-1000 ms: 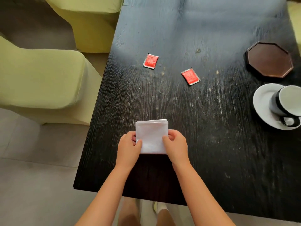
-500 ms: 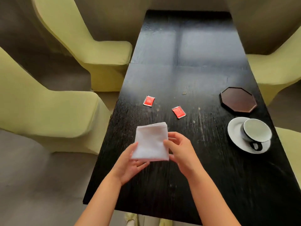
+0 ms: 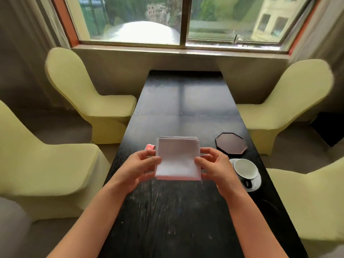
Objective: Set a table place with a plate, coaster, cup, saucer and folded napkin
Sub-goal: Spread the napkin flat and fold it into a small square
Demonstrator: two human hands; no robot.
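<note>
Both hands hold the napkin (image 3: pixel 177 158) up above the table (image 3: pixel 167 220), clear of its top. It is white cloth, folded into a flat square, with the stacked layers showing as thin lines along the far edge. The left hand (image 3: pixel 136 169) pinches its left edge, thumb on top and fingers curled beneath; the right hand (image 3: pixel 216 169) pinches the right edge the same way.

The table is long, narrow and black, with coarse wood grain and pale scuffs, and a seam runs across it farther out. To the right of the napkin lies the coaster (image 3: pixel 231 146), a dark brown octagon with a raised rim, flat on the wood. Just nearer sits the white round saucer (image 3: pixel 255 185), and the cup (image 3: pixel 245 169) on it leans over, white inside, with a dark handle; how it is propped is hard to tell. A red packet (image 3: pixel 150 147) peeks out by the napkin's left edge.

Bare tabletop stretches under the hands to the near edge, and beyond the napkin to the window end. Chairs (image 3: pixel 89 101) in smooth yellow-green covers stand close along both long sides.
</note>
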